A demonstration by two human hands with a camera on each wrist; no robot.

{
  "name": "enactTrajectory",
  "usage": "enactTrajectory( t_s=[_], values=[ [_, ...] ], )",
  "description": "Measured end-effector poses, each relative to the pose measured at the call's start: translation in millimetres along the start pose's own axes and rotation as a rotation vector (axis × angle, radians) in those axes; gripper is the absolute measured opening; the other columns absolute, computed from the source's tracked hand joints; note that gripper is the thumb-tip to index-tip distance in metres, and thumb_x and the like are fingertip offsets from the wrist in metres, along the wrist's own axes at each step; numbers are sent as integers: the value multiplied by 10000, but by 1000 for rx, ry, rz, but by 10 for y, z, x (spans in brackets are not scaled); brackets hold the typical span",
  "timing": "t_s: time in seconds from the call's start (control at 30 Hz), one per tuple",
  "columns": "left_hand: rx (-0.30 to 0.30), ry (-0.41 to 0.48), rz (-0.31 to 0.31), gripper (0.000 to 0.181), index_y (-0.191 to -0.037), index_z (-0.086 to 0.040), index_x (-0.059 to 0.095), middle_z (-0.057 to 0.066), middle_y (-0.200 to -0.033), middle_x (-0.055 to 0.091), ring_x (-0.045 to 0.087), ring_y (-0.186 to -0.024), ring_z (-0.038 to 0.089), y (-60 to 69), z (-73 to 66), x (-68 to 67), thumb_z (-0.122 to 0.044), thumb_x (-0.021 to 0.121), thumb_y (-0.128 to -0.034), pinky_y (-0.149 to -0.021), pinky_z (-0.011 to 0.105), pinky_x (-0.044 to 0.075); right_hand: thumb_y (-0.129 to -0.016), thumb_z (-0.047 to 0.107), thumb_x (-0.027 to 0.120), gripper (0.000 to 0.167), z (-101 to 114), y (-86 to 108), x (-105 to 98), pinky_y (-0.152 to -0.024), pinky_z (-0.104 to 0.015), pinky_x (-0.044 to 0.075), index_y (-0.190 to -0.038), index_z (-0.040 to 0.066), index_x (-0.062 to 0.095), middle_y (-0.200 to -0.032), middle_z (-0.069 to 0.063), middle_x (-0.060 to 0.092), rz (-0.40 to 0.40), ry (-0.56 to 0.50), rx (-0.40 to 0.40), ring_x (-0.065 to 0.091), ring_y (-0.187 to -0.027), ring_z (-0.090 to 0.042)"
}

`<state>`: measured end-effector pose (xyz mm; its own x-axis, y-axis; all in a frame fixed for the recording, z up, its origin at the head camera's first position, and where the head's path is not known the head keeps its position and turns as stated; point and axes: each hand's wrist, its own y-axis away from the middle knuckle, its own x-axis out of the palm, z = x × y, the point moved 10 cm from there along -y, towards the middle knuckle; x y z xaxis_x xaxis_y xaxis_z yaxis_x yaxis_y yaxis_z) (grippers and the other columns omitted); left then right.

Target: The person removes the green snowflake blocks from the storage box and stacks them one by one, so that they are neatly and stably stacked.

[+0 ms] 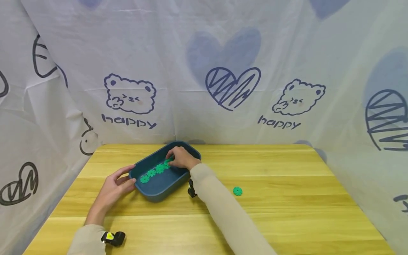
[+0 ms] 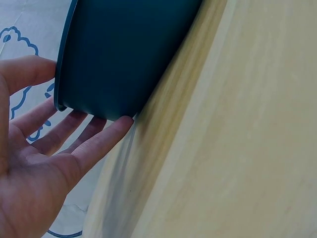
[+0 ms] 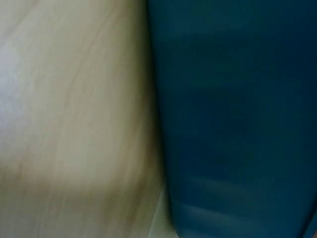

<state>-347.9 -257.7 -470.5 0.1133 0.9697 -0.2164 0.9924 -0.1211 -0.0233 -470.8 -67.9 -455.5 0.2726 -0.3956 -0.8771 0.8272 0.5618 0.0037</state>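
The left hand [image 1: 113,187] touches the end of a dark blue bin [image 1: 159,194], its fingers spread along the rim and end wall. In the left wrist view, the fairly straight fingers of the left hand [image 2: 54,144] rest against the bin [image 2: 119,54]. Inside the bin, the right hand [image 1: 182,157] pinches a green piece at the far end of several flower-shaped green pieces [image 1: 151,173] lying in a row. The right wrist view shows the bin's outer wall [image 3: 233,114], blurred, with the right hand's fingers hidden.
One loose green flower-shaped piece [image 1: 237,191] lies on the wooden table [image 1: 287,205], right of the bin and beside the right sleeve [image 1: 223,205]. A patterned white cloth [image 1: 185,106] hangs behind the table and at both sides.
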Motion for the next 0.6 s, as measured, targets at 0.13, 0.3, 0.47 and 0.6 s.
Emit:
enactTrajectory(
  t_s=[0.13,0.3,0.47,0.6],
  values=[
    [7,2,-2,637,-1570,-2,368,233,-1606,346,603,-1136,-68,6,-12,-2,-159,651,-1022,-877,204,616,-966,136,725,219,20,-2,19,-1080,-303,531,-1176,155,785,-1286,-8,727,21,46,-8,621,-1267,-206],
    [2,1,-7,622,-1568,-5,374,223,-1606,346,605,-1139,-59,18,-15,-2,-147,642,-1024,-872,199,615,-962,101,728,238,47,-5,58,-1055,-318,550,-1188,154,777,-1309,-23,712,33,81,-26,638,-1240,-213],
    [-3,-2,-6,623,-1569,-5,371,227,-1610,340,602,-1140,-58,10,-11,6,-138,640,-1023,-878,210,618,-938,68,747,252,68,-12,57,-1028,-278,554,-1176,143,776,-1238,-17,739,29,95,-43,662,-1182,-179],
    [-8,0,-9,624,-1569,-6,371,231,-1606,343,609,-1132,-60,7,-4,3,-136,643,-1022,-878,217,620,-932,70,753,260,84,-10,55,-989,-276,571,-1184,131,773,-1214,-28,746,35,80,-56,676,-1142,-183]
  ],
)
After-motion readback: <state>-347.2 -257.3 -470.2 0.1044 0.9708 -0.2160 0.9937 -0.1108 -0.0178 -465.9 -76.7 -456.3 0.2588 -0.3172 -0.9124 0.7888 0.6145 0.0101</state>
